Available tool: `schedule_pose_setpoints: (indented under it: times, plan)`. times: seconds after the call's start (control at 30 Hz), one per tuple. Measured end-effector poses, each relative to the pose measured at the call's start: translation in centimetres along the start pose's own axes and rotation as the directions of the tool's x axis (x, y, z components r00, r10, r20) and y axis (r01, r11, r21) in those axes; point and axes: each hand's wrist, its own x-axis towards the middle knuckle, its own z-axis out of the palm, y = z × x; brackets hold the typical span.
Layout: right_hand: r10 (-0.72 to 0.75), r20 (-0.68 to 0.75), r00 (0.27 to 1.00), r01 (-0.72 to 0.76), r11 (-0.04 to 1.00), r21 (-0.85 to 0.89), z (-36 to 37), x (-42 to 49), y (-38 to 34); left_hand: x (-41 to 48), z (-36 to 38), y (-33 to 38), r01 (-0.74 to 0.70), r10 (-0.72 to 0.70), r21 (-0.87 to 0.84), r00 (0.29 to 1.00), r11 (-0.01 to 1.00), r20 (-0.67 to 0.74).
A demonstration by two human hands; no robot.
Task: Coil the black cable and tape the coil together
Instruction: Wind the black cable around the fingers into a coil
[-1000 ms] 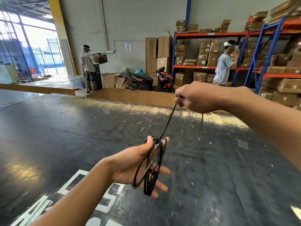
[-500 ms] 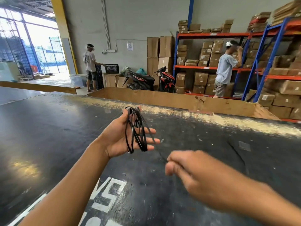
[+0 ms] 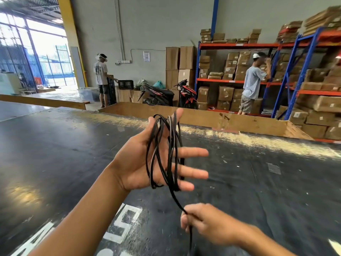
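The black cable (image 3: 171,150) is wound in several loops around my left hand (image 3: 140,159), which is raised palm up with fingers spread, the loops running between thumb and fingers. One strand runs down from the coil to my right hand (image 3: 204,224), low at the centre, which pinches it between thumb and fingers. The cable's free end hangs below that hand toward the bottom edge. No tape is in view.
Below my hands lies a wide black table (image 3: 258,191) with white painted letters (image 3: 121,224) near me and a wooden far rim (image 3: 203,117). Beyond it stand two people, parked motorbikes (image 3: 166,93) and shelves of cardboard boxes (image 3: 230,71).
My right hand swung from high at the right down to below the left hand, bringing another loop around. My left hand rose with the coil and turned palm up.
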Motion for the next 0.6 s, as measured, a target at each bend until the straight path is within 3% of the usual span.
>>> schedule_pose_setpoints:
  times: [0.13, 0.33, 0.6]
  plan:
    - [-0.013, -0.075, 0.997, 0.001, 0.987, -0.163, -6.2, 1.1, 0.6, -0.7, 1.6, -2.0, 0.115, -0.122, 0.146, 0.992, 0.983, 0.04]
    - [-0.041, -0.151, 0.988, -0.018, 0.93, -0.368, -15.5, 1.4, -2.6, -0.9, 1.9, -4.1, 0.311, -0.317, 0.132, 0.948, 0.941, 0.027]
    - [-0.09, -0.157, 0.983, -0.01, 0.839, -0.544, -20.2, -1.0, -8.5, 0.5, 0.9, -5.3, 0.384, -0.371, 0.106, 0.921, 0.917, -0.122]
